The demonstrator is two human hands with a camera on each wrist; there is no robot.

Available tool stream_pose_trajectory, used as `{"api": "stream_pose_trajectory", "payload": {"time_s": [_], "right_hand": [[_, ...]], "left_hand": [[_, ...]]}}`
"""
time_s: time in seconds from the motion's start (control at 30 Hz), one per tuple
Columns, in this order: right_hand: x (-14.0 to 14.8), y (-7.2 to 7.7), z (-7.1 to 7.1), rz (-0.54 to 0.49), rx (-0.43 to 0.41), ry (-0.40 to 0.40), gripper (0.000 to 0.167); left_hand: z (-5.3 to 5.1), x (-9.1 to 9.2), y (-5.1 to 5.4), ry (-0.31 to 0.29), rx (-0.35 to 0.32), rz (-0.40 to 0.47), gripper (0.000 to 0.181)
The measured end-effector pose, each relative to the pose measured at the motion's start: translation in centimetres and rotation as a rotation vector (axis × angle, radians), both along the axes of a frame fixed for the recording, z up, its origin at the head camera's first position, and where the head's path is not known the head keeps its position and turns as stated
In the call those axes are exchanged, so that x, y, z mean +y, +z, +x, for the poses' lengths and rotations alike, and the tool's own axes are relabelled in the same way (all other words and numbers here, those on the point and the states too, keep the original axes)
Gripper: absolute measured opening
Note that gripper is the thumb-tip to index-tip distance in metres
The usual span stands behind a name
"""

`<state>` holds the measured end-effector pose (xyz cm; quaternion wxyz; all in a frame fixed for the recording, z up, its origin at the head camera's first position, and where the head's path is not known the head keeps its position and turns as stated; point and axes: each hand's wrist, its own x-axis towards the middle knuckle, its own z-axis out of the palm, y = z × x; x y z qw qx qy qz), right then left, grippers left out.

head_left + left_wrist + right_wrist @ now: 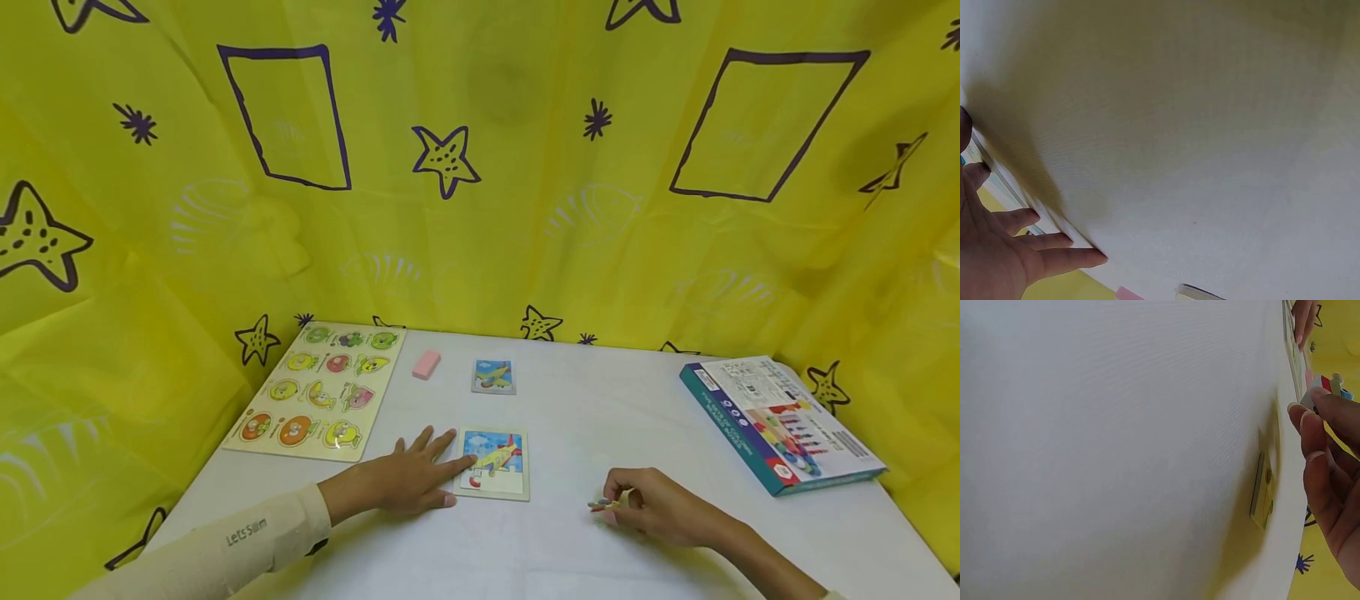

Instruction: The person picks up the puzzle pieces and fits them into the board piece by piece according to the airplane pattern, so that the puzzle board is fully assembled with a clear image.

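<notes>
My left hand (416, 479) lies with spread fingers at the left edge of an airplane jigsaw puzzle (491, 490), its index fingertip touching the picture. A white gap shows in the puzzle's lower part. In the left wrist view, my left hand (997, 250) has its fingers extended. To the right of the puzzle, my right hand (660, 508) pinches a small puzzle piece (602, 505) between thumb and fingers. In the right wrist view, that puzzle piece (1325, 383) shows grey, red and pale parts. A flat yellowish piece (1262, 494) lies on the table below my right hand (1335, 469).
A small airplane picture card (493, 377) lies behind the puzzle, with a pink eraser-like block (427, 364) to its left. A fruit board (318, 392) occupies the left side. On the right sits a flat teal-edged box (780, 425). A yellow curtain (495, 250) borders the white table.
</notes>
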<state>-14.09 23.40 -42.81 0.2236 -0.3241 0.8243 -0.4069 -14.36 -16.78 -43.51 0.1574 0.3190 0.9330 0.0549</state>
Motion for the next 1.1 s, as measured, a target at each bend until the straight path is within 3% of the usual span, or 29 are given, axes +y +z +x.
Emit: {"api": "stream_pose_trajectory", "payload": {"time_s": [0.33, 0.57, 0.73, 0.87, 1.1], "right_hand": [[-3.2, 0.2, -0.7, 0.039, 0.025, -0.073, 0.018], [-5.6, 0.3, -1.0, 0.042, 0.043, -0.075, 0.029], [-7.0, 0.3, -1.5, 0.036, 0.022, -0.087, 0.027], [-7.9, 0.0, -1.9, -0.006, 0.044, -0.069, 0.022], [-9.2, -0.9, -2.2, -0.067, 0.098, -0.014, 0.031]], "left_hand": [[0.0, 0.0, 0.3, -0.001, -0.001, 0.0, 0.061], [0.1, 0.0, 0.3, -0.002, -0.001, -0.004, 0.061], [0.1, 0.0, 0.4, 0.001, -0.001, -0.007, 0.061], [0.1, 0.1, 0.4, 0.004, 0.005, -0.008, 0.061], [0.2, 0.1, 0.4, 0.006, -0.002, -0.007, 0.061]]}}
